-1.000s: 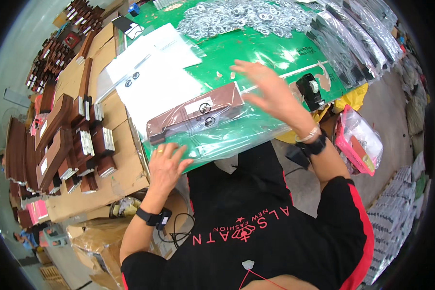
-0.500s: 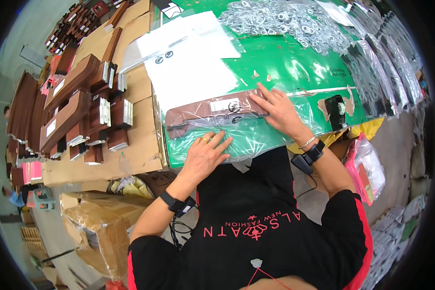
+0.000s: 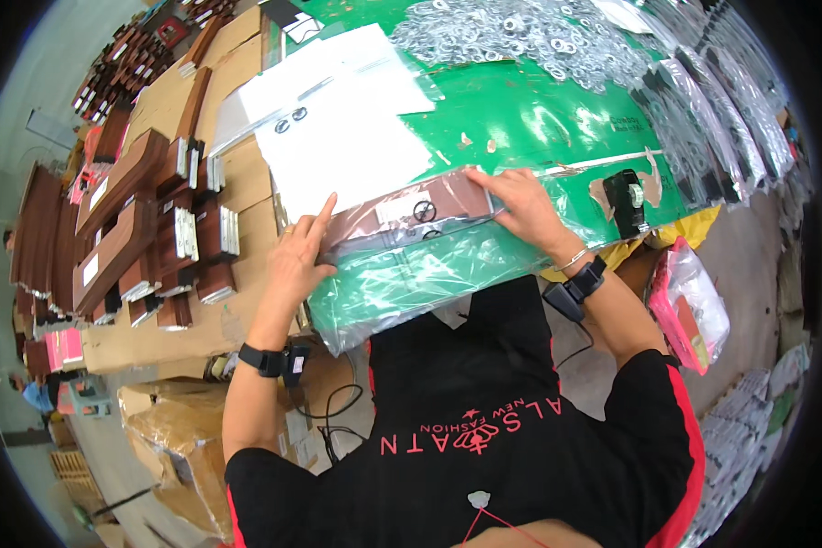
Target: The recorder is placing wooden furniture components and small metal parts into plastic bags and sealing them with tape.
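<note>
A brown wood-coloured bar (image 3: pixel 457 194) with a white label lies inside a clear plastic bag (image 3: pixel 411 274) on the green table covering. At the bar's left end is my left hand (image 3: pixel 292 260), its index finger and thumb spread wide apart. My right hand (image 3: pixel 528 212) grips the right end through the plastic, with fingertips over the far edge and the thumb on the near side. The bag's loose, wrinkled part spreads toward me and hangs past the table's front edge. White sheets (image 3: pixel 338 137) in plastic lie just beyond the bar.
Brown wooden parts (image 3: pixel 110 265) are stacked on cardboard at left. Metal rings (image 3: pixel 530 36) form a heap at the back; bagged hardware (image 3: pixel 703 119) lines the right side. A black tape dispenser (image 3: pixel 625 203) stands near the front right edge. A wrapped carton (image 3: pixel 173 447) sits below.
My left hand has moved left and away from me, off the bag's front part to the bar's left end. My right fingers have shifted to the bar's right end. The bag's near edge has unfolded toward me.
</note>
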Tool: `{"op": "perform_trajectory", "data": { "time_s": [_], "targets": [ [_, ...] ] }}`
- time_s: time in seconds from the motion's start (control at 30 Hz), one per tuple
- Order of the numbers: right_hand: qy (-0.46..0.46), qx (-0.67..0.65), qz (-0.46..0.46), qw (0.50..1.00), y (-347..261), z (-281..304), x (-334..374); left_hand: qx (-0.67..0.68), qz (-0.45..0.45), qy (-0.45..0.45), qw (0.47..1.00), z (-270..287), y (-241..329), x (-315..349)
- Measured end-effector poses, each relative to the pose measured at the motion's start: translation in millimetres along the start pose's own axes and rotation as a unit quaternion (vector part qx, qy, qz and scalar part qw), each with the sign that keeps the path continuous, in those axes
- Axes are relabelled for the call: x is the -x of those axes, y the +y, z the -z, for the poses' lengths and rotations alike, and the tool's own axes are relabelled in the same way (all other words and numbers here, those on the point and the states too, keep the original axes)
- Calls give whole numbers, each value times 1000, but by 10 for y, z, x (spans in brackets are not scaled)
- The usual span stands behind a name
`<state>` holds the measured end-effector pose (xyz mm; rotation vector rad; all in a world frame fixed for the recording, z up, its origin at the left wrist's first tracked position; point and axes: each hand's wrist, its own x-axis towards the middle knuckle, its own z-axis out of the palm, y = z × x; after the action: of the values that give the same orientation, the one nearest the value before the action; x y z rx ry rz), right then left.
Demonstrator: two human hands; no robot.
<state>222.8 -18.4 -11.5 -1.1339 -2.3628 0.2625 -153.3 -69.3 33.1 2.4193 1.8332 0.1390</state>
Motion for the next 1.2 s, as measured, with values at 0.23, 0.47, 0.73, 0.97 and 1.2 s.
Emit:
{"op": "perform_trajectory", "data": {
  "time_s": [0.23,0.47,0.73,0.97,1.2],
  "targets": [
    [16,49,-23,998,-39,123,107,14,4,9,1000,-11,-55,60],
    [120,43,-256,958,247,230,192,94,-191,117,970,-39,939,-531],
    [174,-69,-389,902,427,98,78,49,-303,139,942,-534,1667,-1176],
    [256,-127,-331,899,584,61,104,49,-308,151,938,-555,1637,-1178],
    [189,-408,-328,831,736,671,-149,94,-277,145,945,-585,1555,-1145]
  ]
}}
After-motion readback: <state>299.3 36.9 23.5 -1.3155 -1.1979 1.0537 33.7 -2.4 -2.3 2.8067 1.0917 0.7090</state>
